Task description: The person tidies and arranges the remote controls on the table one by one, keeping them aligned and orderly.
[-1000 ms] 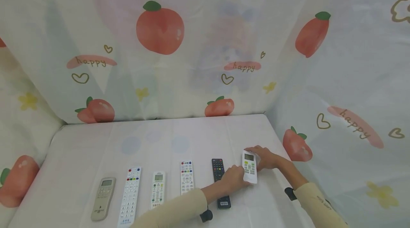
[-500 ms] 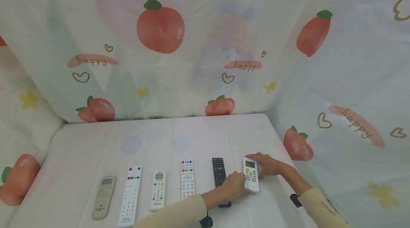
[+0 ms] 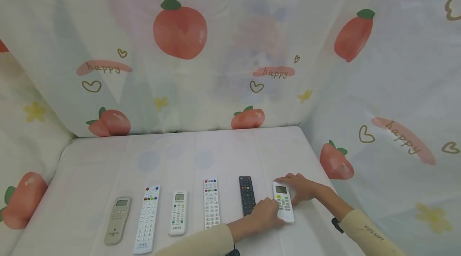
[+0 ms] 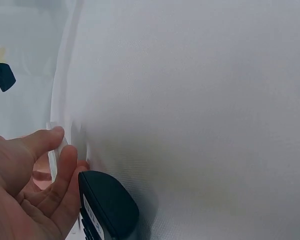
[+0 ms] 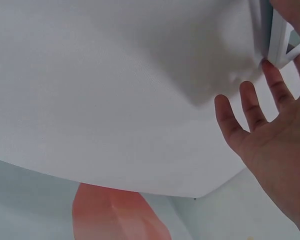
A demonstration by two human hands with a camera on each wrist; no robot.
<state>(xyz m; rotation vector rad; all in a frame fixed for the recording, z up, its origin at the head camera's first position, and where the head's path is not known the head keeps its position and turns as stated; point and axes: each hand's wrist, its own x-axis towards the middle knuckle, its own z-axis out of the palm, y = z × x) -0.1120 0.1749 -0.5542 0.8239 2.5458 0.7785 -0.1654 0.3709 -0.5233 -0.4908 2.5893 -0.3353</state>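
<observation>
Your left hand (image 3: pixel 265 215) and right hand (image 3: pixel 300 187) both touch the small white remote (image 3: pixel 283 202), which lies flat on the white table (image 3: pixel 201 156), rightmost in the row. The left fingers meet its near-left edge; the right hand cups its far-right side with fingers fairly straight. Whether either hand truly grips it is unclear. The black remote (image 3: pixel 247 194) lies just beside it, partly under your left hand.

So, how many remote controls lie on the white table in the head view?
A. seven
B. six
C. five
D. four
B: five lie untouched in a row, from the beige remote to the black remote, and both hands touch the sixth, the white remote at the right end.
</observation>
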